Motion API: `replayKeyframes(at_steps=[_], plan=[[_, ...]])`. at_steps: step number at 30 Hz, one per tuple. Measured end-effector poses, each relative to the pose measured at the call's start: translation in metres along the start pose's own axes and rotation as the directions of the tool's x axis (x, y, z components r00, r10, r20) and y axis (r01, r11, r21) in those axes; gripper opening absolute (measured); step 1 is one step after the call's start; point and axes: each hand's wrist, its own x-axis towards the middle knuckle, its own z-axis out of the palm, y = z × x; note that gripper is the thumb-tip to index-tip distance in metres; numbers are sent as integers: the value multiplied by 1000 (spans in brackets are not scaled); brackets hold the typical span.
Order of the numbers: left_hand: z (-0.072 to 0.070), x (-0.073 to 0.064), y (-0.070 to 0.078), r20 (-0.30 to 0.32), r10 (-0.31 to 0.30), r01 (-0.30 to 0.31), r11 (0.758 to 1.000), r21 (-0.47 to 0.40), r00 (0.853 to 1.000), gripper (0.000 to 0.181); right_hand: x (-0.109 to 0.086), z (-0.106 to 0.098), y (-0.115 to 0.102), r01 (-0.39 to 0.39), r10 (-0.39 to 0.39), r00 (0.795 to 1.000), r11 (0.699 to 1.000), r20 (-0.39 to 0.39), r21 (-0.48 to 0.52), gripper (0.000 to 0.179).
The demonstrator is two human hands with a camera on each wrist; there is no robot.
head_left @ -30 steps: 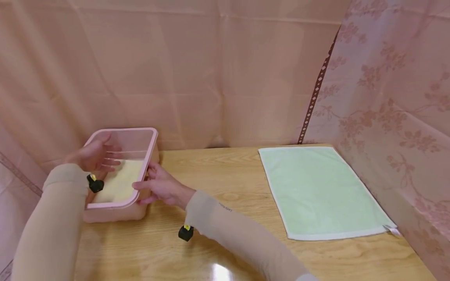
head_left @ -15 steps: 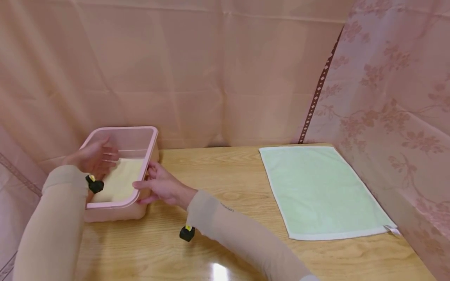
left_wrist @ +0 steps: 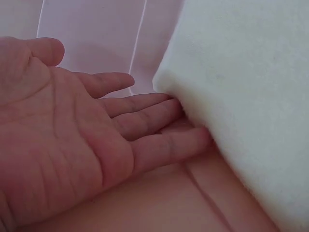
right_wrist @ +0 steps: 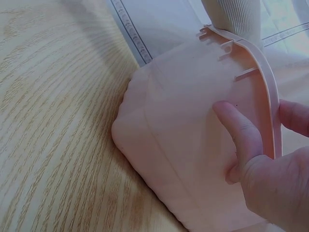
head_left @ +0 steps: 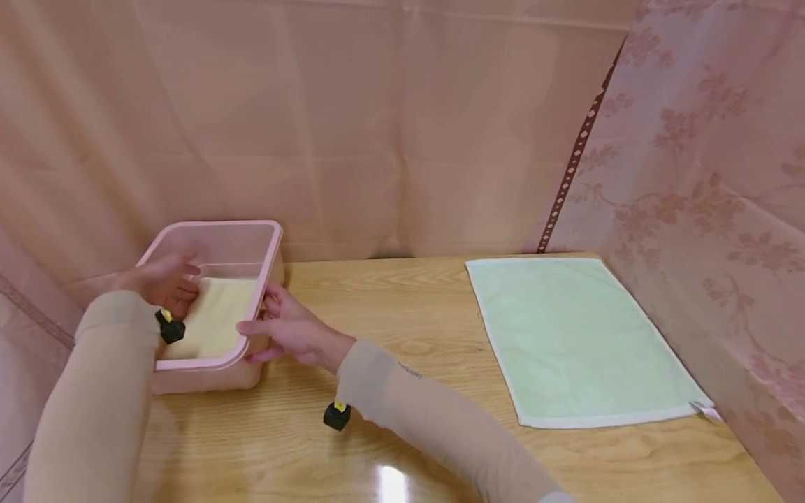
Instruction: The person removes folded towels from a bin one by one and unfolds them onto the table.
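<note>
A pink plastic storage bin point(head_left: 207, 383) stands at the left of the wooden table, with a pale yellow folded towel point(head_left: 220, 314) lying inside. My left hand point(head_left: 165, 276) reaches in over the bin's left side. Seen from the left wrist, its fingers point(left_wrist: 159, 116) are extended, palm showing, and their tips meet the towel's edge point(left_wrist: 231, 96). Opposite it, my right hand point(head_left: 292, 328) pinches the bin's right rim, thumb over the top and fingers against the outer wall. The right wrist view shows those fingers point(right_wrist: 241, 133) below the rim point(right_wrist: 270, 92).
A pale green towel point(head_left: 585, 335) with white borders lies flat at the table's right. Pink curtains point(head_left: 390, 126) hang behind the table and along its right side. Bare wood point(head_left: 390, 300) spans between bin and green towel.
Inside the bin, my left hand has shifted slightly left, its fingers drawing back so that more of the yellow towel shows. My right hand keeps its grip on the rim.
</note>
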Motion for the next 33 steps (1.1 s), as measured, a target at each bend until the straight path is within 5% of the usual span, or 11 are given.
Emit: replayKeyframes(at_steps=[11, 22, 27, 33], plan=[[16, 6, -4, -72, -56, 55, 998, -19, 996, 93, 0, 0, 1, -4, 4, 1000, 1000, -2, 1, 63], [22, 16, -3, 8, -83, 83, 996, 13, 996, 59, -1, 0, 0, -12, 12, 1000, 1000, 1, -7, 63], [21, 16, -3, 76, -92, 85, 993, 83, 993, 67, -3, 0, -2, -20, 20, 1000, 1000, 3, -11, 64], [22, 15, -4, 42, -63, 60, 996, 72, 997, 46, -5, 0, -3, -22, 22, 1000, 1000, 2, -14, 63]])
